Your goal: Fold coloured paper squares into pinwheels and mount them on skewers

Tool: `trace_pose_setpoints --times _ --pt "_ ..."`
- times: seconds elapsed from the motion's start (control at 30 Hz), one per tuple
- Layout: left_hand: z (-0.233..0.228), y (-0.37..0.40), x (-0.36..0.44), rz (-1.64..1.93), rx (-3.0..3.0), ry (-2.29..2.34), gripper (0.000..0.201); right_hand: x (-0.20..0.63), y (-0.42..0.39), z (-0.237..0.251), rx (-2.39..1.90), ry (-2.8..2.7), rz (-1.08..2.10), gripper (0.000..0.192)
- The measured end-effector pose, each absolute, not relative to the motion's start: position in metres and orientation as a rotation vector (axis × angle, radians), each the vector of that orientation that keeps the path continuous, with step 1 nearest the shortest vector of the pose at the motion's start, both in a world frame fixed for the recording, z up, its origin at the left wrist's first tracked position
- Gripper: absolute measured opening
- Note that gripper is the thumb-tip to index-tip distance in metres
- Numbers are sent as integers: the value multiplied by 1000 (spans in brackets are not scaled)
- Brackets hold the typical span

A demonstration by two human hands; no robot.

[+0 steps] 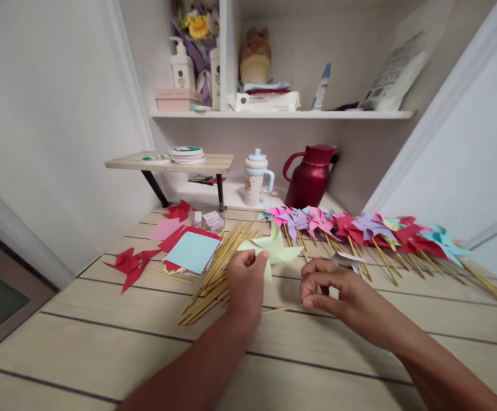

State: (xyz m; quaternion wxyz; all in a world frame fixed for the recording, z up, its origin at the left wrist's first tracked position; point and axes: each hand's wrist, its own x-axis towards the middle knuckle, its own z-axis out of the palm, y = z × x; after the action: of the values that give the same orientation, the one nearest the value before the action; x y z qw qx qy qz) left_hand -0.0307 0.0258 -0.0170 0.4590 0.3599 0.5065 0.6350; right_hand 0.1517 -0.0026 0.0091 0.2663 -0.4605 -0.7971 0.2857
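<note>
My left hand [245, 281] pinches a pale green paper pinwheel [274, 248] at its near edge, just above the wooden table [102, 342]. My right hand [331, 285] hovers beside it with fingers curled; whether it holds something small I cannot tell. A thin wooden stick [277, 310] lies on the table between both hands. A pile of bamboo sticks [216, 271] lies left of my left hand. A row of finished pinwheels [359, 228] in pink, purple, red and blue stretches to the right.
A stack of coloured paper squares [192, 251] and red folded shapes [130, 264] lie at the left. A small riser shelf [171, 162], a sippy cup [255, 180] and a red jug [310, 177] stand at the back. Walls close in on both sides.
</note>
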Motion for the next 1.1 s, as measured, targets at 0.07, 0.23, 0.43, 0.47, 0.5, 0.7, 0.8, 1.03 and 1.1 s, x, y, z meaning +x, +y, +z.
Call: trace_pose_setpoints --times 0.07,0.23,0.43,0.47,0.5,0.7,0.8,1.03,1.1 --pt "-18 28 -32 1553 860 1209 18 155 4 3 -1302 -2203 769 15" --pt "-23 31 -31 1505 829 1178 22 169 23 -22 -1389 -2227 705 15" --pt "-30 29 -26 1453 869 1139 25 173 22 -26 -1409 -2181 790 13" --pt "-30 29 -26 1439 876 1128 26 173 21 -24 -1413 -2168 807 13" --pt "-29 29 -25 1425 879 1121 26 173 19 -22 -1419 -2153 819 13" --pt "-26 24 -21 1379 844 1096 23 175 15 -7 -1446 -1933 705 21" --pt "-25 18 -18 1362 834 1057 20 171 9 -1 -1376 -1653 499 30" --pt "-18 7 -13 1307 971 1056 21 155 -3 -4 -1413 -1850 424 86" --pt "-17 6 -13 1291 983 1054 22 154 -1 -8 -1439 -1824 528 85"
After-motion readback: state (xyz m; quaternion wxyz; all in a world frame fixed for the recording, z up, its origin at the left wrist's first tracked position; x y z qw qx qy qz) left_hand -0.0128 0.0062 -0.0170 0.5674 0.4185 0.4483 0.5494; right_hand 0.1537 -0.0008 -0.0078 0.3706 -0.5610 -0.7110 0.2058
